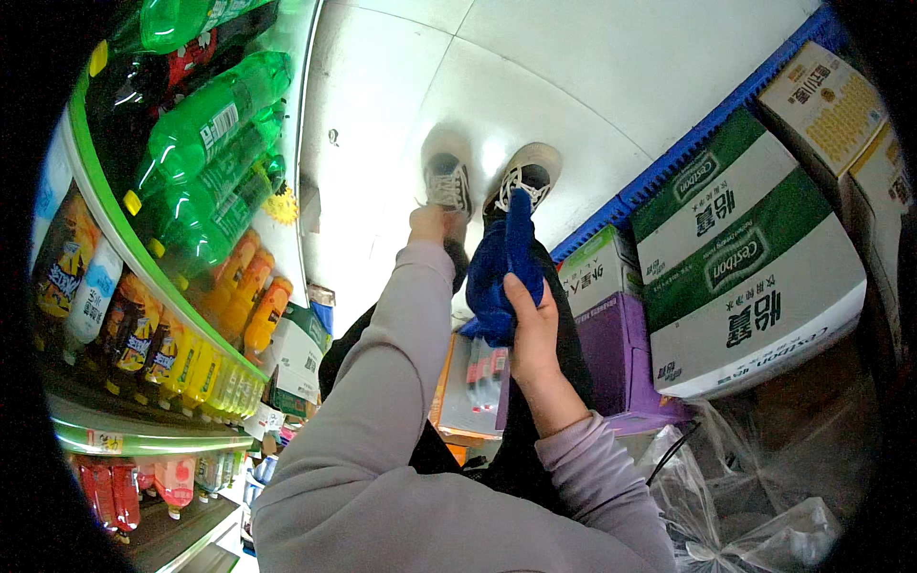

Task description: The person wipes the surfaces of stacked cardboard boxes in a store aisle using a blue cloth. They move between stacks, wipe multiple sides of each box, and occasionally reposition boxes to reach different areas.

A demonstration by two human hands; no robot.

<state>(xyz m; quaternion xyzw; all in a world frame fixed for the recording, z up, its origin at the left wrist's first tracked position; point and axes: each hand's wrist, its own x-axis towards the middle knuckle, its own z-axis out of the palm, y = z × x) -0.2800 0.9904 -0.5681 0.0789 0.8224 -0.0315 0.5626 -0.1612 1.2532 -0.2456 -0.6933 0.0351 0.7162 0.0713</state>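
Observation:
A dark blue cloth (494, 279) is bunched in my right hand (536, 329), with the thumb on top and one strip of it reaching up in front of my shoe. My left hand (430, 225) hangs ahead of its grey sleeve, beside the cloth and over the left shoe. Its fingers point away from the view, so whether it grips something cannot be made out. Below both hands are my black-and-white laced shoes (450, 183) on a pale tiled floor (380, 107).
At left, a curved green-edged shelf (183, 301) carries green soda bottles (215, 129) and orange drinks (269, 311). On the right stand Cestbon water cartons (745, 286), a purple carton (609, 358) and a blue plastic pallet edge (673, 161). Clear plastic wrap (706, 501) lies at lower right.

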